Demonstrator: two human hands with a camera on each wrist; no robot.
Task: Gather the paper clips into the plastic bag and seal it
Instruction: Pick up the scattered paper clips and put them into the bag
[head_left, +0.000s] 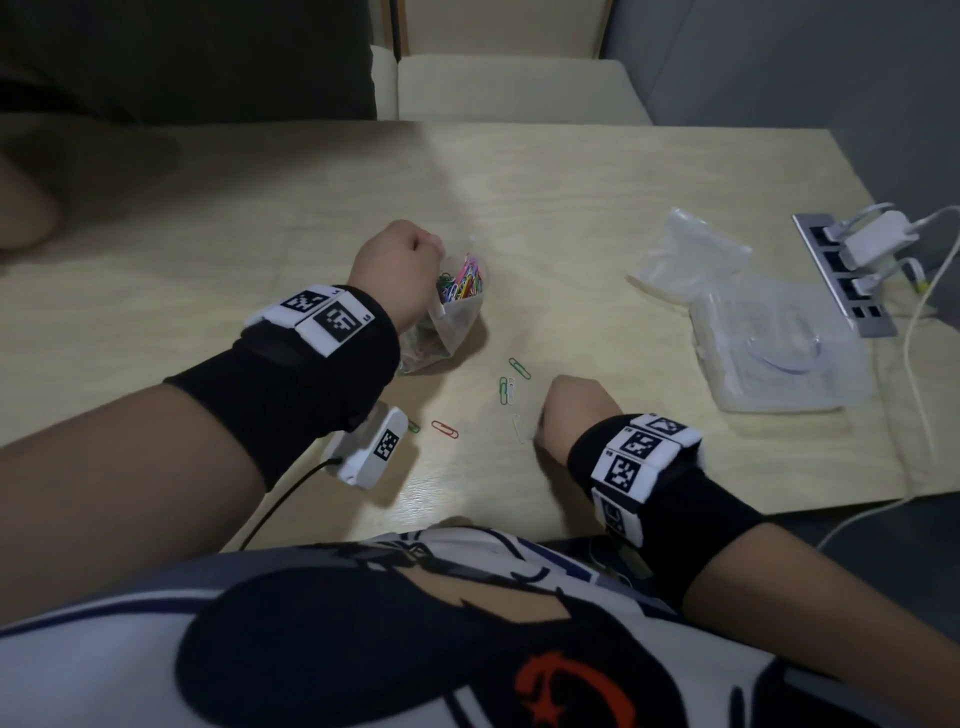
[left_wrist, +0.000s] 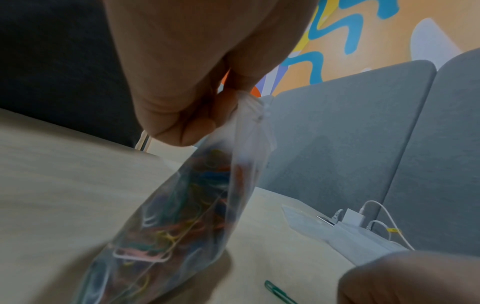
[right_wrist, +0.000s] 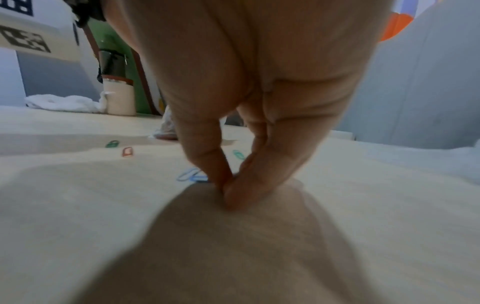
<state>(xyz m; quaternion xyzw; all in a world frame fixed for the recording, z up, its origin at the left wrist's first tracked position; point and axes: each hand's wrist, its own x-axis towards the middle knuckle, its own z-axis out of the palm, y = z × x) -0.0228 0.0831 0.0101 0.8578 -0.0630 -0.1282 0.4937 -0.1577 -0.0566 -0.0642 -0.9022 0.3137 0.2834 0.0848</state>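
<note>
My left hand (head_left: 402, 260) holds a clear plastic bag (head_left: 453, 317) upright on the table by its top edge; the bag holds many coloured paper clips. In the left wrist view the left hand (left_wrist: 228, 102) pinches the bag (left_wrist: 182, 216) at its rim. My right hand (head_left: 571, 410) is down on the table, nearer to me. Its thumb and forefinger (right_wrist: 227, 185) pinch the end of a light blue paper clip (right_wrist: 191, 174). Loose clips lie between the hands: a green one (head_left: 519, 368), a green and white pair (head_left: 506, 389) and a red one (head_left: 445, 429).
An empty crumpled plastic bag (head_left: 685, 254) and a clear plastic box (head_left: 779, 348) lie at the right. Beyond them, a power strip (head_left: 841, 275) holds white chargers and cables. A cup (right_wrist: 118, 96) and white cloth (right_wrist: 62, 102) sit far left.
</note>
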